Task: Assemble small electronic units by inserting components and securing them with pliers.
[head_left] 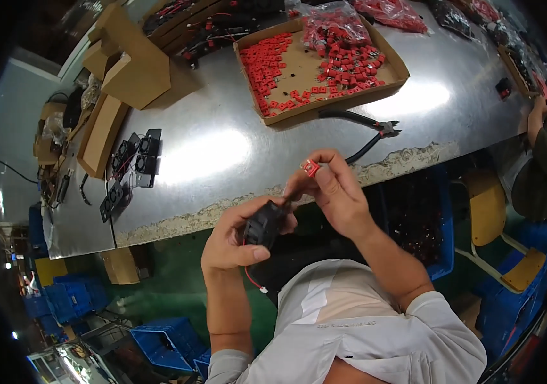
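I had the left hand [227, 246] clamped around a black boxy part [262, 227], its long axis slanting away rightward; just beyond it to the right, the right hand [345, 206] pinched a small red block [310, 168]. Past cutters [386, 128] on the worktop [190, 192], a cardboard tray [296, 56] held red pieces [349, 67] and a clear bag [334, 22].

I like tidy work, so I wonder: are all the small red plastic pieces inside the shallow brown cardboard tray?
No, one small red plastic piece is between the fingers of the right hand, outside the tray.
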Demonstrator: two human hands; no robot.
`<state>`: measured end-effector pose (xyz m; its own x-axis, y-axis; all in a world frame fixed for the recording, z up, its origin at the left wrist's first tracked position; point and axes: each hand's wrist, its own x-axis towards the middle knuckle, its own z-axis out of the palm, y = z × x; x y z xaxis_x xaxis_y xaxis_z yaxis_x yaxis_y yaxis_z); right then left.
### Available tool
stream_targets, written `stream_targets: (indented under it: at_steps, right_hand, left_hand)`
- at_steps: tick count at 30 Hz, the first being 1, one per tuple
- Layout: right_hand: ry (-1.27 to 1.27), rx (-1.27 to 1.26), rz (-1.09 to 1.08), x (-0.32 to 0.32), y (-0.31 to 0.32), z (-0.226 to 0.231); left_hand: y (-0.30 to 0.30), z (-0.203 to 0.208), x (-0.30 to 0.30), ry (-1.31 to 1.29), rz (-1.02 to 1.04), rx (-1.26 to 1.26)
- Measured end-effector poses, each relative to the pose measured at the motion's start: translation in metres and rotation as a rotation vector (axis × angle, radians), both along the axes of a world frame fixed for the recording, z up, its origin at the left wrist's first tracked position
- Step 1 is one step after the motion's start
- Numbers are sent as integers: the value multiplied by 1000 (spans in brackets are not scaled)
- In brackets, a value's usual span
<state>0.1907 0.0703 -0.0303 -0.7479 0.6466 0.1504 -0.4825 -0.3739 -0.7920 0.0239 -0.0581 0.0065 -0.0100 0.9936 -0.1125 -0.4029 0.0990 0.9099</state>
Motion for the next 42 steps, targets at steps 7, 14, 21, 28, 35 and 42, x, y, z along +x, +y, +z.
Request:
stream_targets:
  at_steps: [7,14,21,28,35,42]
  right_hand:
    - [-126,156,-215,0,-14,1]
    - [-161,67,-80,2,-19,0]
    - [-151,93,-134,-1,12,7]
    - [-179,334,-81,-15,17,43]
    - [-347,596,-193,-21,18,42]
    - [-208,518,-220,-20,14,24]
  left_hand:
    - [13,-5,31,63,426,32]
    - [16,-6,20,67,398,81]
    - [19,4,10,35,319,53]
    - [21,-17,20,-282,437,40]
    - [19,-21,12,-162,477,93]
    - [25,-20,11,-2,397,177]
